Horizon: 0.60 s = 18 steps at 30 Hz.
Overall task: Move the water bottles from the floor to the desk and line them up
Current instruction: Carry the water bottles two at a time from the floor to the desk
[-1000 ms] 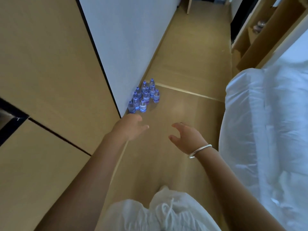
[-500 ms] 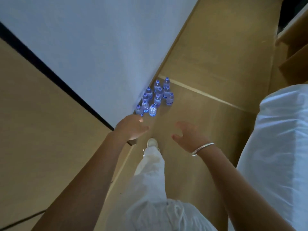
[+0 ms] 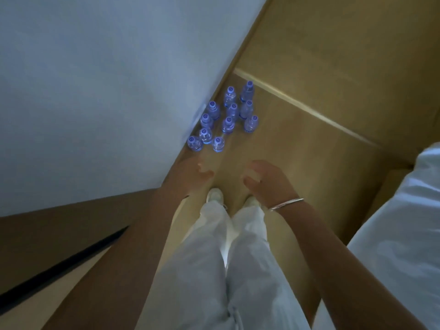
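Several small clear water bottles (image 3: 226,116) with blue caps stand upright in a tight cluster on the wooden floor (image 3: 309,144), against the foot of a white wall (image 3: 107,79). My left hand (image 3: 190,176) hangs in the air just short of the nearest bottles, fingers relaxed and holding nothing. My right hand (image 3: 266,179), with a silver bangle on its wrist, is held out beside it, fingers loosely curved and empty. Neither hand touches a bottle. The desk is not in view.
A bed with white bedding (image 3: 402,234) fills the right side and leaves a narrow strip of floor. A brown wooden panel (image 3: 59,234) with a black seam runs along the left. My legs in white trousers (image 3: 228,258) and white shoes stand just behind the hands.
I have stepped closer to the bottles and now look more steeply down; the cluster appears larger and nearer. Both hands stay stretched out and empty, and both feet are now in view.
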Each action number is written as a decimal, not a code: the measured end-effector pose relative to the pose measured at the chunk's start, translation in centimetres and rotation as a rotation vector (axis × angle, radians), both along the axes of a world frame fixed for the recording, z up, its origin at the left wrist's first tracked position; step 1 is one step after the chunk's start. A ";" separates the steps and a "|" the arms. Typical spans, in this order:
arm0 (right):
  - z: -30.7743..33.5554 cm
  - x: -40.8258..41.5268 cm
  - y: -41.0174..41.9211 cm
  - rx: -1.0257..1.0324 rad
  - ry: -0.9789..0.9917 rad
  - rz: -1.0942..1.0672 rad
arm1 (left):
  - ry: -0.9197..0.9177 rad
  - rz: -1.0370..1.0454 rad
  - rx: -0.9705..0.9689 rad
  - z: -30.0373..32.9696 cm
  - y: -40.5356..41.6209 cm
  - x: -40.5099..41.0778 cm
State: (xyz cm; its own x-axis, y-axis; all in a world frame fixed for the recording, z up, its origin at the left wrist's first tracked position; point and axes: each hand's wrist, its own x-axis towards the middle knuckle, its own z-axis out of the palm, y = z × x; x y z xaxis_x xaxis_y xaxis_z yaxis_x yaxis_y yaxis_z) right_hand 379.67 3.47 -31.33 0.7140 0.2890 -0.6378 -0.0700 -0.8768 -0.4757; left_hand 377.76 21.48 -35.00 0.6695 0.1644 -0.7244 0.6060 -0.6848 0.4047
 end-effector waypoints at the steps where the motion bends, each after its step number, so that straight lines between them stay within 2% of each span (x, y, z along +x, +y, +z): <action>1: -1.7 0.8 0.0 -0.003 0.012 -0.001 | 0.023 0.075 0.001 -2.0 0.1 0.4; 7: -17.5 3.8 0.8 0.025 0.108 -0.055 | 0.012 0.540 0.040 -17.0 -1.1 2.2; 13: -34.0 4.0 2.0 0.042 0.107 -0.040 | 0.022 0.702 0.075 -34.7 0.0 4.2; 18: -45.9 8.1 4.9 0.061 0.007 -0.037 | -0.106 0.918 0.074 -46.9 3.5 7.2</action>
State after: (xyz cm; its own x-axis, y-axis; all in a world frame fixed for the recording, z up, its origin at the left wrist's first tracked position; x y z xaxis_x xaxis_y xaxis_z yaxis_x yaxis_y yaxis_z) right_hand 387.78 8.37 -77.24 0.7206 0.3009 -0.6246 -0.1055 -0.8428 -0.5278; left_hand 384.99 24.94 -81.90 0.3162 0.7062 -0.6335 0.8860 0.0188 0.4633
